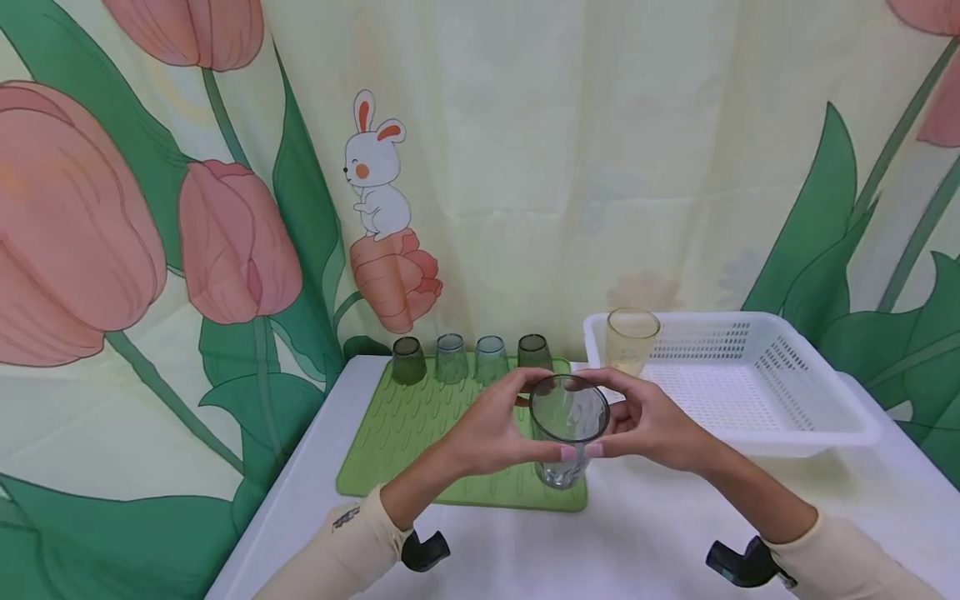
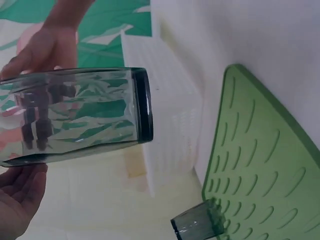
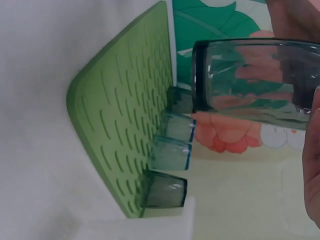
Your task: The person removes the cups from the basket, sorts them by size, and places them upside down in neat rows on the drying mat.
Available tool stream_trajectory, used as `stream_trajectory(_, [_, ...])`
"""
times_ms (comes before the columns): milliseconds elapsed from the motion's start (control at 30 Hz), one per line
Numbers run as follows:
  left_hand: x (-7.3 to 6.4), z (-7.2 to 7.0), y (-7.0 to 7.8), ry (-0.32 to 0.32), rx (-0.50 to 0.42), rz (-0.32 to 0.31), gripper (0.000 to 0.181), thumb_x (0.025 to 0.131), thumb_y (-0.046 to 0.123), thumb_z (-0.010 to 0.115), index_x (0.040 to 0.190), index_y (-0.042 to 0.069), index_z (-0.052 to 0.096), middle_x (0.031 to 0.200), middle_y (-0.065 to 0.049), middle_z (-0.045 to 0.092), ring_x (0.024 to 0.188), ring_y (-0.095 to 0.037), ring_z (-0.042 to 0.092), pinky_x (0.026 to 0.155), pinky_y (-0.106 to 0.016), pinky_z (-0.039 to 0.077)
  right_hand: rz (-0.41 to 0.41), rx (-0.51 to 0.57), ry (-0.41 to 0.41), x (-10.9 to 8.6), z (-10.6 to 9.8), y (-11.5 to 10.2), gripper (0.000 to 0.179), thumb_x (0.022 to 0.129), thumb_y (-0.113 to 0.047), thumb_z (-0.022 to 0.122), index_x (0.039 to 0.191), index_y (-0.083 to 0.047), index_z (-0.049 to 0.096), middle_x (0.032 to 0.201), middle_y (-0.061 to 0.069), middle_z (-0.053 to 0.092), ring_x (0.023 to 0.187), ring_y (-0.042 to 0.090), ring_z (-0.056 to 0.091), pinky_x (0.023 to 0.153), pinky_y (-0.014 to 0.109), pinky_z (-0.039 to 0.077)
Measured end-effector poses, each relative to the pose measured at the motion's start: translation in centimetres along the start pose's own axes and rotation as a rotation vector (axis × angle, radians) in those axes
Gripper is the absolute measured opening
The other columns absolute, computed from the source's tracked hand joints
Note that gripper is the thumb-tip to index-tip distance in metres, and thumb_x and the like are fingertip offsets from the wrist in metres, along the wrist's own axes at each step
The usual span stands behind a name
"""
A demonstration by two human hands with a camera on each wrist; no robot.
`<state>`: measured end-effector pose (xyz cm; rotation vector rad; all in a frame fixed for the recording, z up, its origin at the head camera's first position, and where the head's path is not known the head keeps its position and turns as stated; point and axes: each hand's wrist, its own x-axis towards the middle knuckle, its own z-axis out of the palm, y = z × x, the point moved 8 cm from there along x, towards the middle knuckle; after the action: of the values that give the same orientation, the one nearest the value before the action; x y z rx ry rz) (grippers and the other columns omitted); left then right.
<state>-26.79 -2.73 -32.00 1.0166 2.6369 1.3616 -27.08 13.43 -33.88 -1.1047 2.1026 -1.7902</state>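
Note:
Between both hands, above the front right part of a green drying mat [image 1: 405, 450], a smoky grey drinking glass [image 1: 566, 421] stands upright in the air. My left hand [image 1: 489, 427] grips it near the rim from the left, and my right hand [image 1: 658, 423] grips it from the right. The two thumbs nearly meet on the glass's near side, while the other fingers reach around the far side, partly hidden. In the left wrist view, its thick dark base [image 2: 144, 105] shows away from the hands. Nothing fills the glass.
Along the mat's back edge stand several glasses, among them a dark one [image 1: 408, 362], a blue-rimmed one [image 1: 491, 360] and a grey one [image 1: 535, 352]. A white perforated basket [image 1: 810, 437] sits at the right, with an amber glass [image 1: 632, 337] at its left end. A printed curtain [image 1: 525, 167] hangs behind.

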Motion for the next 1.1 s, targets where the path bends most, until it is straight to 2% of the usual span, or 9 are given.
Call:
stream_trajectory(133, [-0.3, -0.4, 0.3, 0.005, -0.016, -0.010, 0.081, 0.075, 0.035, 0.089, 0.141, 0.015, 0.048, 0.130, 0.003, 0.059, 0.117, -0.009, 0.056, 0.101, -0.029, 0.049, -0.050, 0.095, -0.043, 0.0, 0.9, 0.6, 0.079, 0.084, 0.010, 0.070, 0.151, 0.002, 0.030, 0.140, -0.003, 0.054, 0.074, 0.012, 0.070, 0.067, 0.028, 0.059])
stream_trajectory(300, [-0.4, -1.6, 1.1, 0.031, -0.049, 0.001, 0.078, 0.075, 0.029, 0.089, 0.140, 0.012, 0.049, 0.132, 0.000, 0.059, 0.117, -0.012, 0.057, 0.099, -0.029, 0.050, -0.040, 0.187, -0.060, 0.1, 2.0, 2.3, 0.079, 0.084, 0.011, 0.068, 0.152, -0.003, 0.031, 0.145, -0.001, 0.049, 0.064, 0.002, 0.058, 0.059, 0.020, 0.051])
stream_trajectory(367, [-0.4, -2.2, 1.7, 0.049, -0.055, 0.021, 0.078, 0.075, 0.026, 0.088, 0.141, 0.012, 0.048, 0.132, 0.001, 0.059, 0.117, -0.014, 0.057, 0.099, -0.029, 0.050, -0.017, 0.227, -0.073, 0.1, 2.5, 3.3, 0.078, 0.084, 0.011, 0.068, 0.151, -0.001, 0.030, 0.141, -0.002, 0.052, 0.064, 0.001, 0.057, 0.060, 0.019, 0.050])
stream_trajectory(567, [-0.3, -3.7, 3.3, 0.104, -0.059, 0.075, 0.083, 0.077, 0.023, 0.087, 0.147, 0.013, 0.044, 0.135, 0.002, 0.058, 0.117, -0.012, 0.056, 0.098, -0.030, 0.052, 0.082, 0.320, -0.106, 0.1, 4.4, 6.4, 0.077, 0.089, -0.003, 0.071, 0.147, 0.010, 0.023, 0.106, -0.002, 0.067, 0.073, 0.003, 0.060, 0.066, 0.021, 0.053])
stream_trajectory(633, [-0.2, -3.9, 3.5, 0.115, -0.058, 0.077, 0.083, 0.077, 0.023, 0.087, 0.147, 0.013, 0.044, 0.134, 0.003, 0.059, 0.117, -0.010, 0.056, 0.098, -0.030, 0.051, 0.107, 0.332, -0.101, 0.2, 5.0, 7.2, 0.076, 0.090, -0.012, 0.074, 0.146, 0.009, 0.027, 0.115, 0.000, 0.066, 0.087, 0.004, 0.062, 0.075, 0.021, 0.055])
stream_trajectory(700, [-0.3, -4.0, 3.5, 0.124, -0.053, 0.075, 0.084, 0.077, 0.024, 0.087, 0.147, 0.011, 0.044, 0.134, 0.004, 0.059, 0.117, -0.010, 0.056, 0.098, -0.030, 0.051, 0.127, 0.335, -0.101, 0.3, 5.7, 7.8, 0.075, 0.089, -0.018, 0.077, 0.145, 0.004, 0.032, 0.124, 0.001, 0.064, 0.102, 0.005, 0.062, 0.086, 0.021, 0.053])
stream_trajectory(767, [-0.3, -4.1, 3.5, 0.134, -0.051, 0.075, 0.084, 0.076, 0.023, 0.087, 0.147, 0.009, 0.044, 0.133, 0.003, 0.059, 0.116, -0.011, 0.057, 0.098, -0.030, 0.052, 0.131, 0.345, -0.108, 0.5, 6.4, 8.3, 0.070, 0.089, -0.019, 0.076, 0.144, 0.000, 0.037, 0.127, 0.002, 0.064, 0.101, 0.006, 0.063, 0.086, 0.023, 0.053])
stream_trajectory(933, [-0.7, -4.1, 3.0, 0.149, -0.059, 0.057, 0.085, 0.077, 0.023, 0.087, 0.148, 0.010, 0.043, 0.134, 0.001, 0.058, 0.118, -0.013, 0.058, 0.099, -0.031, 0.052, 0.143, 0.366, -0.110, 0.8, 7.3, 8.8, 0.056, 0.091, -0.013, 0.072, 0.141, -0.007, 0.046, 0.124, 0.002, 0.066, 0.077, 0.009, 0.061, 0.068, 0.027, 0.054])
stream_trajectory(1100, [-1.4, -4.4, 2.1, 0.160, -0.092, 0.017, 0.085, 0.078, 0.023, 0.086, 0.150, 0.014, 0.041, 0.135, 0.003, 0.057, 0.120, -0.012, 0.057, 0.100, -0.035, 0.051, 0.164, 0.341, -0.071, 0.4, 6.6, 8.8, 0.051, 0.091, -0.009, 0.070, 0.138, -0.004, 0.051, 0.119, 0.003, 0.067, 0.079, 0.011, 0.064, 0.070, 0.031, 0.057])
